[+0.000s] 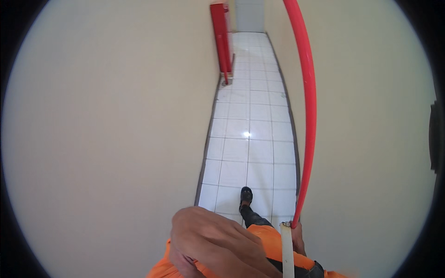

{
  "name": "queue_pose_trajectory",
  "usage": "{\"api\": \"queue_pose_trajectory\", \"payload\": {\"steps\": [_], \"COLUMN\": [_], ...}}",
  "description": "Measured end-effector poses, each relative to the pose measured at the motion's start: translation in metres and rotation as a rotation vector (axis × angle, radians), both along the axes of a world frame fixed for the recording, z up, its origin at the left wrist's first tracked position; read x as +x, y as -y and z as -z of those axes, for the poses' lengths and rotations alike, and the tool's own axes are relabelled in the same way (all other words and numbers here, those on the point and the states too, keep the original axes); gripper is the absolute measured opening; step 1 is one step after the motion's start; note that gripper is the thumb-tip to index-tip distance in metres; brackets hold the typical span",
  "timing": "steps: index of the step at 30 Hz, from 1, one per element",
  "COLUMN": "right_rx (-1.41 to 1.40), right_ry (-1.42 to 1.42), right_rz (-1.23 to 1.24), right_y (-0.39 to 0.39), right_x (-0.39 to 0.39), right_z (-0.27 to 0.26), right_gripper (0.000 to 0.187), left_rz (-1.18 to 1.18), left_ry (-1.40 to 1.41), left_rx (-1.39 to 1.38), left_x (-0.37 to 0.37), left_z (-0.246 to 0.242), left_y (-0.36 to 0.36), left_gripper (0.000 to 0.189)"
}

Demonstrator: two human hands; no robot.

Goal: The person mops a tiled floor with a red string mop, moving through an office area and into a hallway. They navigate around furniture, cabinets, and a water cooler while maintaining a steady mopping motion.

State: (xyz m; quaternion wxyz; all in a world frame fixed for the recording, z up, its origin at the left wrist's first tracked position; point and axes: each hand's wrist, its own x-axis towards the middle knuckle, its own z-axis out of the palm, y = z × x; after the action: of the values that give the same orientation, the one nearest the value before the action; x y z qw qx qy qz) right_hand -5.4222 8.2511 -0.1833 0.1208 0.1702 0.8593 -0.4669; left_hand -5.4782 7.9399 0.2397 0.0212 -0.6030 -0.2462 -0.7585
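Note:
A long red pole (309,87) rises on my right and looks bowed through the lens. My right hand (298,238), partly covered, grips it at its lower end. Directly beside the pole stands a flat white strip (287,250) with a rough, dirty upper end; whether the same hand holds it is unclear. Close to the camera, my left hand (215,232) is bent across the front of my orange top (266,234). Its fingertips are hidden, so I cannot see whether they hold anything.
A narrow corridor with a white tiled floor (236,149) runs ahead between a left wall (121,121) and a right wall (365,121). A red cabinet (220,38) with a red pipe (226,76) juts from the left. A grey door (250,15) closes the far end.

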Motion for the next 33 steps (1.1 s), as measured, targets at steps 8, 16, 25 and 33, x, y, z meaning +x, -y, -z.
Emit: {"api": "queue_pose_trajectory", "payload": {"steps": [8,16,25,33], "right_rx": [0.082,-0.138,-0.111,-0.195], "right_ry": [-0.077,-0.009,-0.214,-0.199], "right_rz": [0.168,0.136,0.315,0.502], "right_y": [0.045,0.12,0.153,0.205], "right_x": [-0.258,-0.529,-0.769,-0.972], "right_z": [0.094,0.033,0.09,0.07], "right_gripper": [0.033,0.031,0.032,0.043], "left_rz": [0.084,-0.115,-0.685,-0.761], "left_ry": [-0.091,0.365,0.43,0.461], "left_rx": [0.233,-0.16,-0.726,-0.943], "left_x": [-0.259,-0.477,-0.835,-1.118], "left_z": [-0.002,0.027,0.104,0.175], "left_y": [0.059,0.159,0.243,0.277], "left_gripper": [0.062,0.048,0.013,0.01]}}
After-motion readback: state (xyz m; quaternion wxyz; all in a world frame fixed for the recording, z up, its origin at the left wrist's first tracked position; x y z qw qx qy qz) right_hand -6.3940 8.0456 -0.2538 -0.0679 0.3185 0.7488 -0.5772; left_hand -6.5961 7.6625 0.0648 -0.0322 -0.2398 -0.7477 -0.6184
